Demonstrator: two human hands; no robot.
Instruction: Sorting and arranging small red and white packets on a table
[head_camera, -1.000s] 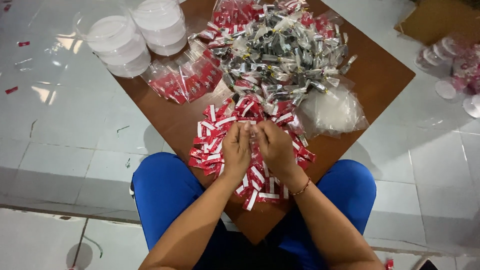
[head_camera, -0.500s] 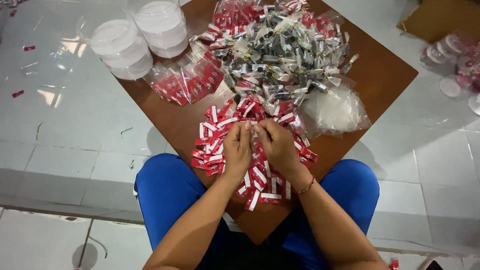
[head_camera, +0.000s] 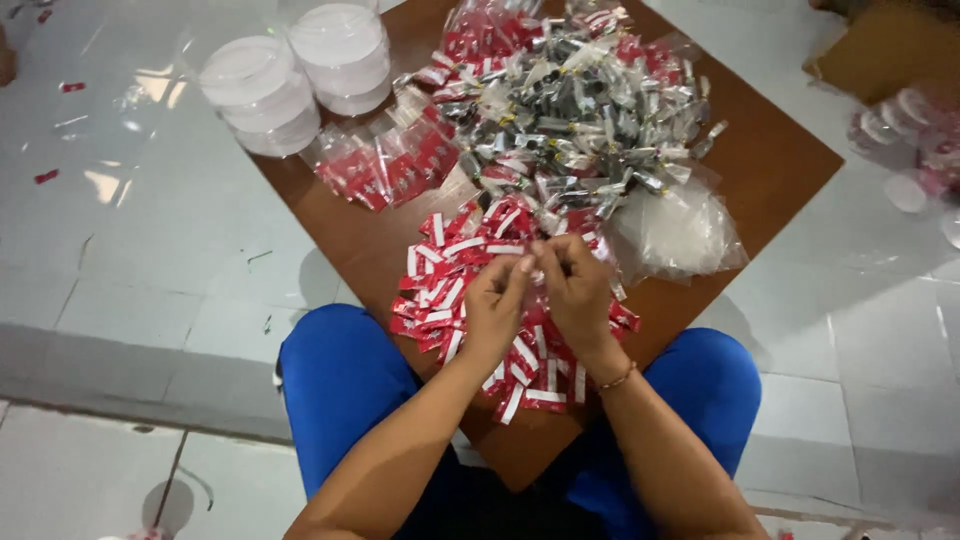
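Head view, looking down over a seated person's lap onto a low brown table (head_camera: 770, 160) set corner-on toward the viewer; the left hand (head_camera: 495, 305) and the right hand (head_camera: 578, 290) meet fingertip to fingertip above a heap of small red-and-white packets (head_camera: 445, 275) at the near part of the table; the fingers of both hands are drawn together on something small between them, apparently one clear-wrapped item, though what exactly is pinched cannot be told; a thin bracelet (head_camera: 620, 377) circles the right wrist; the red-and-white packets spread beneath and to the left of the hands, some reaching the near table edge; beyond them, at the table's centre, lies a larger pile of silver-grey wrapped pieces (head_camera: 575, 120) mixed with red ones; to the left of that pile sits a clear bag of red packets (head_camera: 385, 165); to its right, just beside the hands, a crumpled clear plastic bag (head_camera: 675, 232); at the far left corner stand two stacks of white round lids (head_camera: 305, 75), wrapped in clear film; blue trouser legs (head_camera: 340, 375) flank the table corner; pale floor tiles (head_camera: 130, 290) surround it.
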